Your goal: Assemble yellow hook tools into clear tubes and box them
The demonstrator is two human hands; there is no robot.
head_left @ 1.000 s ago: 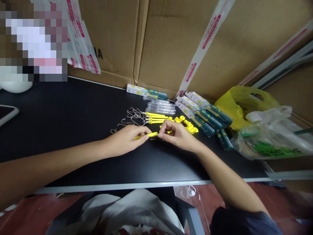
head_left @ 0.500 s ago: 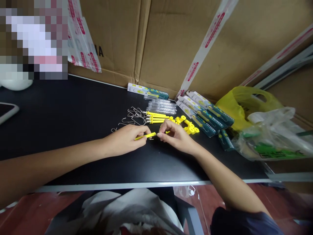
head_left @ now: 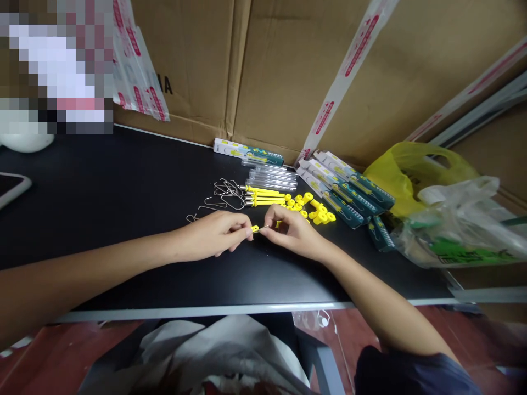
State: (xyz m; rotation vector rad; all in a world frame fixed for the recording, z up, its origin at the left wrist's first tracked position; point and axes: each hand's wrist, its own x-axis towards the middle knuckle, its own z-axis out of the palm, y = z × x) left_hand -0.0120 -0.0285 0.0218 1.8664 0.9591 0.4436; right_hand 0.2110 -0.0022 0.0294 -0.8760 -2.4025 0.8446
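Head camera view, middle of the frame: my left hand (head_left: 218, 233) has thumb and fingers pinched together on a slim yellow piece (head_left: 254, 229), whose holed end pokes out toward the right of the frame. Facing it, my right hand (head_left: 290, 227) is closed at the thumb and fingertips on a small metal bit (head_left: 267, 226), right by that end; whether the two parts touch, I cannot tell. Both my hands are over the black table (head_left: 164, 285), near its middle. Just above them in the frame lie yellow sticks (head_left: 267, 196) side by side, with wire hooks (head_left: 225, 189) spreading toward the left, and clear tubes (head_left: 272, 178) are bunched above the sticks. Loose yellow fittings (head_left: 320, 212) are scattered just above and to the right of my right hand. One printed box (head_left: 248, 151) lies at upper centre along the cardboard (head_left: 288, 71), and more green-and-white boxes (head_left: 346, 186) are clustered right of centre. At the right of the frame sit a yellow bag (head_left: 385, 173) and a clear plastic bag (head_left: 457, 230). A white-edged device (head_left: 20, 189), cut off by the frame, lies at the left.
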